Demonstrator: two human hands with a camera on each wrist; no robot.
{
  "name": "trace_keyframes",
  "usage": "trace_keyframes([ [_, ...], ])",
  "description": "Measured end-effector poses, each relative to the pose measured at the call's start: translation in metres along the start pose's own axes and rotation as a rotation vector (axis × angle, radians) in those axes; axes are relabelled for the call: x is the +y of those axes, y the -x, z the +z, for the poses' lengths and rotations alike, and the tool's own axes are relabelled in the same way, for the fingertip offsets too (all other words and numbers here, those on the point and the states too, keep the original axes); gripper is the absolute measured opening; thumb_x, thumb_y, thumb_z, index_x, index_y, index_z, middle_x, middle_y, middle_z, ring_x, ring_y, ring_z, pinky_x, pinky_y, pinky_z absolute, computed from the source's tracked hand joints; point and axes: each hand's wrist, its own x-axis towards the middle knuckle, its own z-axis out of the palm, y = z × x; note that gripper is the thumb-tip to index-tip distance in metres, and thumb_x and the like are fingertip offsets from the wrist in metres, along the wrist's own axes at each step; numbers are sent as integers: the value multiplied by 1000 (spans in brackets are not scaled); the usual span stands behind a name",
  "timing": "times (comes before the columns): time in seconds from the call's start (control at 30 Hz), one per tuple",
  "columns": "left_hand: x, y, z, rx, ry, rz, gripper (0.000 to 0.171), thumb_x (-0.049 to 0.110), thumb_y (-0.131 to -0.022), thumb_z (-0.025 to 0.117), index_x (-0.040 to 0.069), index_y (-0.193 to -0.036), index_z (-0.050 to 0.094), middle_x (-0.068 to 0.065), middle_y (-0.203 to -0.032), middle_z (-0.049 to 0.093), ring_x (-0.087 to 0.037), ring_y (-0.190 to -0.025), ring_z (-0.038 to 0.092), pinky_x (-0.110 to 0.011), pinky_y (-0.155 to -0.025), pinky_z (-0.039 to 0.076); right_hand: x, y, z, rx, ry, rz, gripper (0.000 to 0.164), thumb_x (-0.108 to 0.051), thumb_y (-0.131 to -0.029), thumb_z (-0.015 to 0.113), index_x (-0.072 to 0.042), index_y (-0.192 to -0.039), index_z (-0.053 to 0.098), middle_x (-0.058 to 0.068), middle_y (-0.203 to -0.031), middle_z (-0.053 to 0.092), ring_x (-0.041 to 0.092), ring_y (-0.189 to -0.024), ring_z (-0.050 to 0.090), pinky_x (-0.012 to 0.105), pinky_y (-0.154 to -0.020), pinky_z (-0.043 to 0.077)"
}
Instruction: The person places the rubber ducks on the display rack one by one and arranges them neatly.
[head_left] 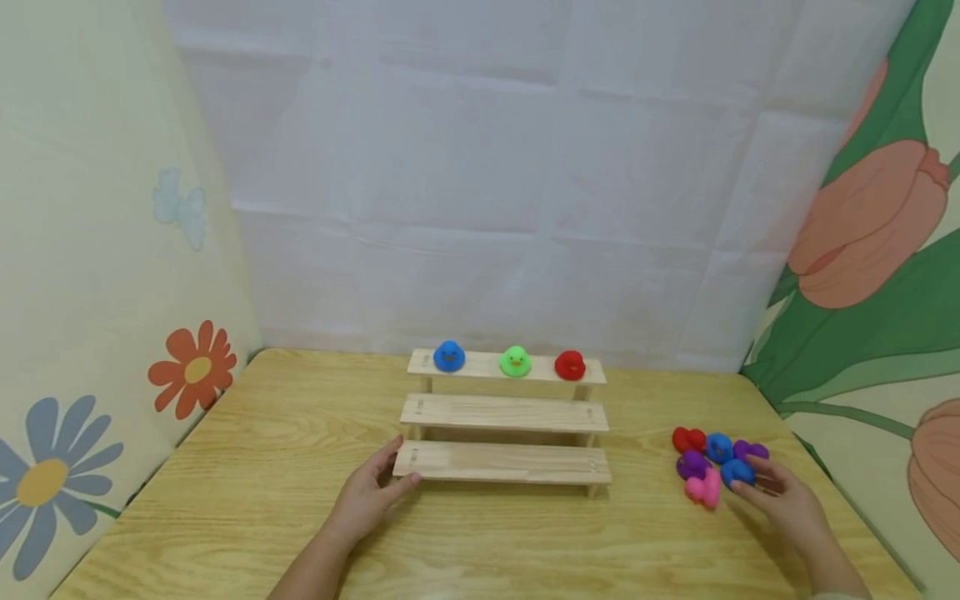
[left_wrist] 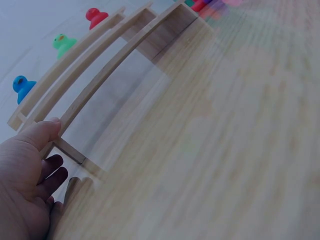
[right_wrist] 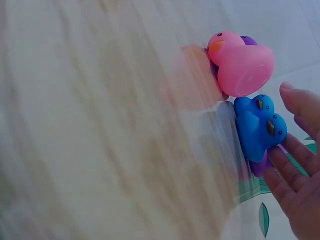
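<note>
A three-step wooden stand carries a blue rubber duck, a green duck and a red duck along its top step. My left hand grips the left end of the lowest step, thumb at the front edge and index finger behind. To the right, my right hand reaches round the near blue duck, thumb and fingers spread apart. In the right wrist view the fingertips are right at that blue duck, with the thumb away from it.
Beside the near blue duck lie a pink duck on its side, purple ducks, another blue duck and a red duck. Everything stands on a wood-grain table. A white cloth hangs behind, with flowered panels at both sides.
</note>
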Motion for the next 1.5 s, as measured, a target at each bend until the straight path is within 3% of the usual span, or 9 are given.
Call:
trace_keyframes([
  [0.43,0,1,0,3,4,-3,76,23,-89,72,-3,-149,33,-25,-139,54,-40,-137,43,-57,-118,24,2,-7,4,-1,0,1,79,-42,-94,65,6,-148,31,37,-149,32,52,-133,39,60,-108,36],
  [1.1,-2,-1,0,-4,8,-9,77,24,-89,72,-2,-150,33,-25,-140,53,-41,-138,42,-58,-118,23,6,-11,5,4,22,8,77,-42,-94,64,8,-144,35,37,-146,37,52,-133,40,62,-109,33],
  [1.27,-2,-1,0,-2,9,-6,76,23,-89,72,-2,-150,33,-26,-140,53,-41,-137,43,-58,-118,24,4,-8,6,16,-22,20,77,-40,-93,66,8,-145,35,36,-145,39,51,-133,41,59,-108,34],
  [1.5,-2,0,0,-2,8,-7,76,24,-90,72,-2,-150,33,-25,-141,52,-41,-138,42,-58,-118,24,-2,-5,5,17,-67,44,79,-43,-92,66,6,-145,35,36,-150,31,50,-135,38,60,-110,33],
])
